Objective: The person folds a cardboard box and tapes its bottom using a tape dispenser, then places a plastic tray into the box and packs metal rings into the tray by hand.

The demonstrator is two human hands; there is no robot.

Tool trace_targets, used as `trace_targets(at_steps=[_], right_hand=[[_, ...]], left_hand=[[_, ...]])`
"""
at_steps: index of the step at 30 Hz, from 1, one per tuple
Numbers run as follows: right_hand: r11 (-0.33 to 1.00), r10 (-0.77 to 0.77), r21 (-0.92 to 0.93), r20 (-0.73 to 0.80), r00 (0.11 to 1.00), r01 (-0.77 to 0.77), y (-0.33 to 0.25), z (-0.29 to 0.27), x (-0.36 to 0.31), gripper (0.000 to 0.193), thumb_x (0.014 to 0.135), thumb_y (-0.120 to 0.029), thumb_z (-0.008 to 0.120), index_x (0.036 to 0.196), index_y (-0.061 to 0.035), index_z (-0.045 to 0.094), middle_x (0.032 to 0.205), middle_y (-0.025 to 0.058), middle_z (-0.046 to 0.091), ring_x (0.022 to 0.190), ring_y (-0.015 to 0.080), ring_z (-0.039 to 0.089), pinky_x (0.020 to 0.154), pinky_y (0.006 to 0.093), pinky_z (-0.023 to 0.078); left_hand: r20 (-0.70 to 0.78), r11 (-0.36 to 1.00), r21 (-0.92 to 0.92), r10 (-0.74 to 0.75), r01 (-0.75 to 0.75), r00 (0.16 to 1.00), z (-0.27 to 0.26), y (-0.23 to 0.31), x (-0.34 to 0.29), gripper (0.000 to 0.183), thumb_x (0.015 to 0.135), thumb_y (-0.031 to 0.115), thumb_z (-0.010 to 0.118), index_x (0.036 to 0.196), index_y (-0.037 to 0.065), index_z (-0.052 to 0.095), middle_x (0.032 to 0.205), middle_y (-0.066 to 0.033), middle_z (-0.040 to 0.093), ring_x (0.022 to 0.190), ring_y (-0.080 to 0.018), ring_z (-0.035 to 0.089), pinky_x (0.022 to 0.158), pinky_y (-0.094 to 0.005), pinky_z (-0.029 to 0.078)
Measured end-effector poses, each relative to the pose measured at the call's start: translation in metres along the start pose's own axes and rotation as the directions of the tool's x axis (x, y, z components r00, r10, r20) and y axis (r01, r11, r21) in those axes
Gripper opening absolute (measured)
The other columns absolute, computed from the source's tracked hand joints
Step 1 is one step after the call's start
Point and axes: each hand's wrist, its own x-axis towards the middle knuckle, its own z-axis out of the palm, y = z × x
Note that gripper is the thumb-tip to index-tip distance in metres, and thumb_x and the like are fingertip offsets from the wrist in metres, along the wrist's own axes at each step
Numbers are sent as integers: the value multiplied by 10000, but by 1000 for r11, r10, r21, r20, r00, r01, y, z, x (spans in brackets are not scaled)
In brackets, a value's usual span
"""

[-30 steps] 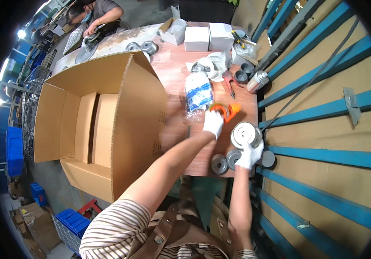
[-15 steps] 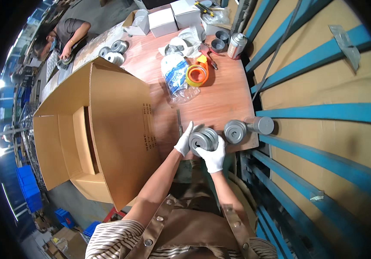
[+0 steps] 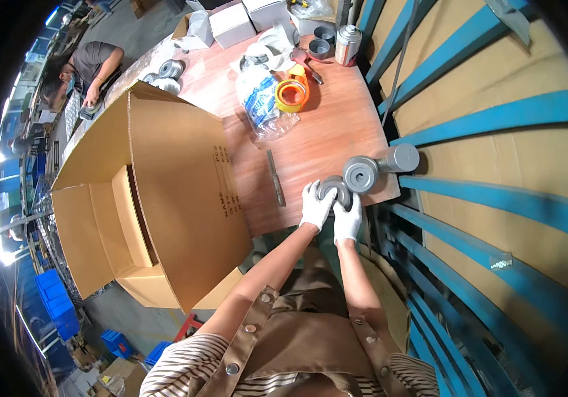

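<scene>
Cupping a grey ringed disc piece [image 3: 337,188] from two sides, I have both white-gloved hands at the near edge of the table [image 3: 337,122], toward its right corner. My left hand [image 3: 315,206] lies on the left side of the piece, thumb over its face; my right hand [image 3: 348,221] closes on it from the lower right. Whether the piece bears on the table or is lifted off it, I cannot tell.

Just beyond it to the right sits a second grey round part [image 3: 360,174], and next to that a grey cylinder [image 3: 403,159] lies on its side. Left of my hands is a dark narrow bar [image 3: 275,178]. Farther up I have an orange tape dispenser [image 3: 292,94] beside a clear plastic bag with blue print [image 3: 259,99], then a red-handled tool [image 3: 307,65] and a spray can [image 3: 348,45]. A large open cardboard box [image 3: 178,165] stands to the left, its flaps spread. Past it, at the upper left, a co-worker [image 3: 96,63] bends over other work.
</scene>
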Motion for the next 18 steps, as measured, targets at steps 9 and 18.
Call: trace_targets(at_steps=[9,18], right_hand=[[955,125,258,105,987,-148,21,-1,0,754,880,35,517,1555,-12,184,1513,165,376,1333,260,429,1108,358,358],[761,239,592,125,963,-266,4,-29,15,815,851,-121,716,1519,18,270,1550,156,351,1404,240,366,1124,368,326]], left_hand=[[354,510,-696,-369,505,860,15,38,-4,707,871,141,646,1473,197,280,1265,-139,576,1137,-327,581,887,-542,512],[376,759,-403,-372,511,849,-26,31,22,908,896,278,661,1580,184,71,1385,-149,527,1235,-322,540,929,-572,454]])
